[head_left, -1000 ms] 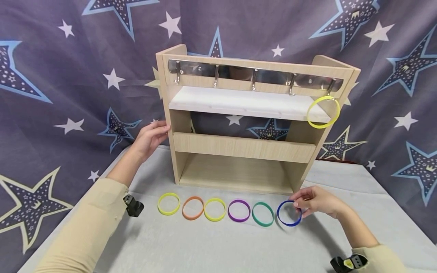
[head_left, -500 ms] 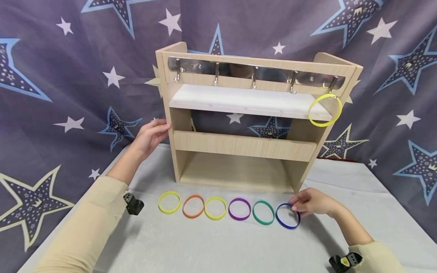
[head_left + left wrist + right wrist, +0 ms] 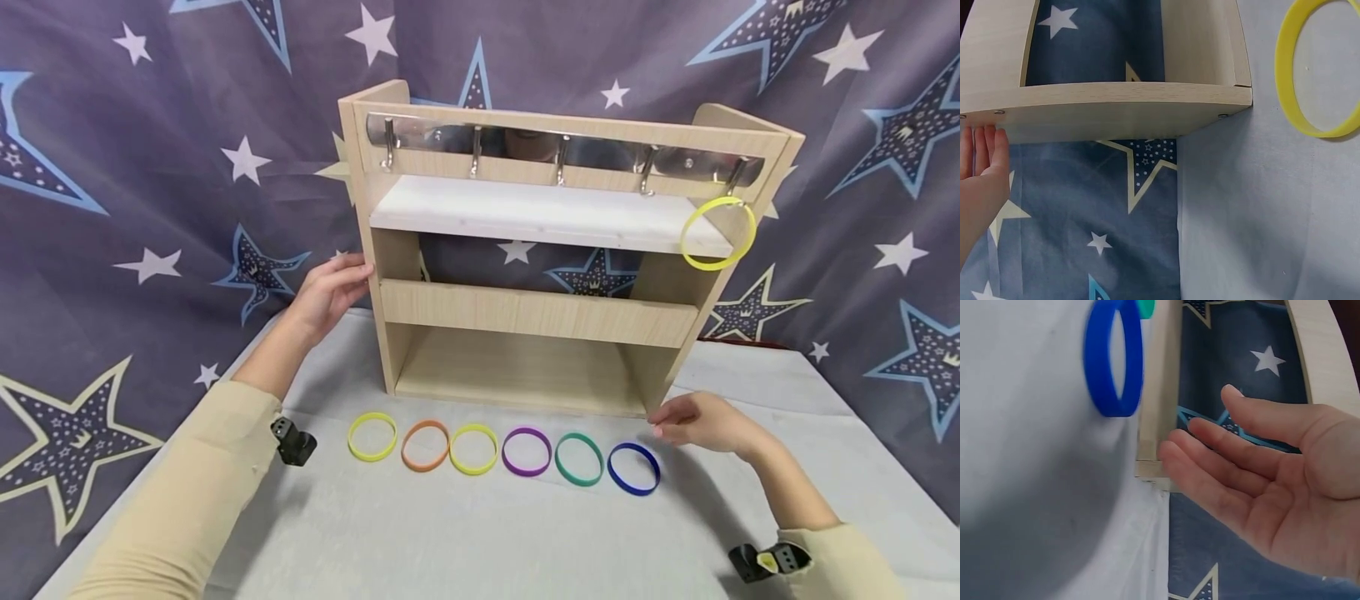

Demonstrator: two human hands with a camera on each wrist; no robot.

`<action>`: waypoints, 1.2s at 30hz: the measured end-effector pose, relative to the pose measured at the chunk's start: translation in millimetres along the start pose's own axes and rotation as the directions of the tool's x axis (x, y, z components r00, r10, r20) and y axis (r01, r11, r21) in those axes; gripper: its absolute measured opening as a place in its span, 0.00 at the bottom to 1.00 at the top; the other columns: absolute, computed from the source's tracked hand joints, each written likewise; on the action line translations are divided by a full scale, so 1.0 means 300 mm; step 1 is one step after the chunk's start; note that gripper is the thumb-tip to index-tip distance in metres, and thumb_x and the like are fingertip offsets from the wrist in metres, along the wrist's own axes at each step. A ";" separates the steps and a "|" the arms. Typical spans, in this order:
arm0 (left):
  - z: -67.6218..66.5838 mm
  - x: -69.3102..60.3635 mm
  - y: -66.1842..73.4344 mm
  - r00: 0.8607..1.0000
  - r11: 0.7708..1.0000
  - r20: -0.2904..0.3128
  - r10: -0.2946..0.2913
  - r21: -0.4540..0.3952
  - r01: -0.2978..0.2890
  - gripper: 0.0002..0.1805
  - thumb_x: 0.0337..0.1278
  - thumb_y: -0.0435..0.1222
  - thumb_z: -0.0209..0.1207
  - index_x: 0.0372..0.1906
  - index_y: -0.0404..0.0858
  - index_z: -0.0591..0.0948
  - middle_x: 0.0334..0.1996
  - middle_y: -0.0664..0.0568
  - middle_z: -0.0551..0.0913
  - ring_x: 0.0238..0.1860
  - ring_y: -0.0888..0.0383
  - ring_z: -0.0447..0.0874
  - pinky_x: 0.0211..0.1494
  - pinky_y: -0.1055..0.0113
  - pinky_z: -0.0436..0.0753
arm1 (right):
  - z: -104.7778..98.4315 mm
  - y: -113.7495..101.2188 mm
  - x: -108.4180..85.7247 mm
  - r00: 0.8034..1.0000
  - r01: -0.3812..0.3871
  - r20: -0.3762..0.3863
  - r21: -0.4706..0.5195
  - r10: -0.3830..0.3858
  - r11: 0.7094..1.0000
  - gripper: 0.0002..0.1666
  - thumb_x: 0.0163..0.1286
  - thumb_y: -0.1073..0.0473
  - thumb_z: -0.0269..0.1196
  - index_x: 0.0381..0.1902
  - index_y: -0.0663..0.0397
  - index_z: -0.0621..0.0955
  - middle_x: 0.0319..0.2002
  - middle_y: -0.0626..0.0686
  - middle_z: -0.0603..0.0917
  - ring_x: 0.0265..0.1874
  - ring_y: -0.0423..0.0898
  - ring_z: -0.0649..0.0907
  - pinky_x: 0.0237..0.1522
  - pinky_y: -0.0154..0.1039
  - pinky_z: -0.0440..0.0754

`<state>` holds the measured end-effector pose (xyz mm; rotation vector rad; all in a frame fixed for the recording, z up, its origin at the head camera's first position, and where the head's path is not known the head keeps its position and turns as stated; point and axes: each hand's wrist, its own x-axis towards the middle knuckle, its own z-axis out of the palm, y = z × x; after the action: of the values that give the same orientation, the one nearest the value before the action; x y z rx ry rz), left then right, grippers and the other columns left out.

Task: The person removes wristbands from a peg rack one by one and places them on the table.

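Observation:
My left hand (image 3: pixel 330 296) touches the outer left side of a wooden shelf unit (image 3: pixel 540 312) with straight fingertips, as the left wrist view confirms. My right hand (image 3: pixel 708 423) is held loosely by the unit's lower right corner, with nothing between thumb and fingers in the right wrist view. Just left of it lies a blue wristband (image 3: pixel 633 468) on the table. In a row to its left are a green wristband (image 3: pixel 579 459), a purple one (image 3: pixel 527 452), a yellow one (image 3: pixel 473 449), an orange one (image 3: pixel 425 445) and another yellow one (image 3: pixel 372 437).
A metal rail (image 3: pixel 517 143) with several hooks runs along the top front of the unit. From its rightmost hook hangs a yellow wristband (image 3: pixel 718 234). A star-patterned curtain (image 3: pixel 187 108) stands behind the grey-covered table (image 3: pixel 480 542).
My right hand has let go of the blue wristband and drawn back slightly up and right. The blue wristband now lies flat. My left hand stays against the shelf unit.

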<state>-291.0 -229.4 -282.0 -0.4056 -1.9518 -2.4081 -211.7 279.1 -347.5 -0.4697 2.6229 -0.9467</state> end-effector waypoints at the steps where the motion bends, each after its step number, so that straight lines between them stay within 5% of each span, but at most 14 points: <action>1: 0.000 0.001 0.000 1.000 1.000 0.000 0.001 0.001 -0.001 0.08 0.66 0.30 0.49 0.48 0.37 0.72 0.42 0.59 0.81 0.46 0.67 0.80 0.56 0.78 0.75 | -0.005 -0.003 -0.001 1.000 -0.008 -0.018 -0.016 0.007 1.000 0.20 0.65 0.58 0.64 0.48 0.71 0.80 0.41 0.62 0.87 0.36 0.43 0.85 0.36 0.32 0.85; 8: 0.001 0.000 -0.002 1.000 0.999 -0.008 0.009 -0.033 -0.009 0.08 0.65 0.29 0.50 0.42 0.41 0.78 0.40 0.59 0.82 0.44 0.66 0.81 0.55 0.77 0.77 | -0.031 -0.010 -0.012 0.992 -0.009 -0.123 -0.088 -0.002 0.996 0.21 0.67 0.53 0.62 0.50 0.66 0.81 0.44 0.59 0.87 0.41 0.44 0.85 0.39 0.32 0.82; 15: 0.003 -0.001 -0.002 1.000 0.998 -0.004 0.013 -0.059 -0.013 0.11 0.65 0.28 0.50 0.38 0.43 0.81 0.38 0.58 0.83 0.43 0.66 0.82 0.55 0.76 0.77 | -0.056 -0.023 -0.022 0.977 -0.012 -0.214 -0.038 0.004 0.999 0.24 0.69 0.51 0.61 0.53 0.65 0.80 0.48 0.61 0.86 0.37 0.26 0.81 0.40 0.28 0.81; 23: 0.002 -0.001 -0.003 1.000 0.999 -0.013 0.011 -0.041 -0.012 0.09 0.65 0.29 0.50 0.40 0.42 0.79 0.39 0.58 0.82 0.43 0.66 0.81 0.55 0.77 0.77 | -0.073 -0.041 -0.035 0.943 0.024 -0.329 -0.047 -0.038 0.999 0.20 0.69 0.53 0.61 0.50 0.62 0.82 0.47 0.61 0.86 0.35 0.22 0.79 0.38 0.26 0.80; 31: 0.007 -0.010 0.000 1.000 1.000 -0.017 0.013 -0.022 -0.014 0.07 0.65 0.29 0.49 0.44 0.39 0.75 0.39 0.59 0.81 0.44 0.66 0.81 0.55 0.77 0.76 | -0.105 -0.064 -0.058 0.896 0.094 -0.438 0.023 -0.075 0.995 0.21 0.68 0.54 0.62 0.50 0.65 0.81 0.35 0.26 0.84 0.35 0.21 0.81 0.36 0.20 0.79; 36: 0.007 -0.007 0.001 1.000 1.000 -0.015 0.017 -0.020 -0.018 0.07 0.65 0.29 0.49 0.43 0.41 0.76 0.40 0.59 0.81 0.44 0.67 0.81 0.55 0.77 0.76 | -0.122 -0.080 -0.064 0.857 0.181 -0.501 0.078 -0.119 0.980 0.18 0.68 0.59 0.62 0.49 0.69 0.80 0.35 0.22 0.82 0.36 0.20 0.82 0.36 0.17 0.79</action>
<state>-288.4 -227.7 -281.9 -0.4025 -1.9112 -2.4151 -204.2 289.8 -301.5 -0.4540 2.9815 -1.4379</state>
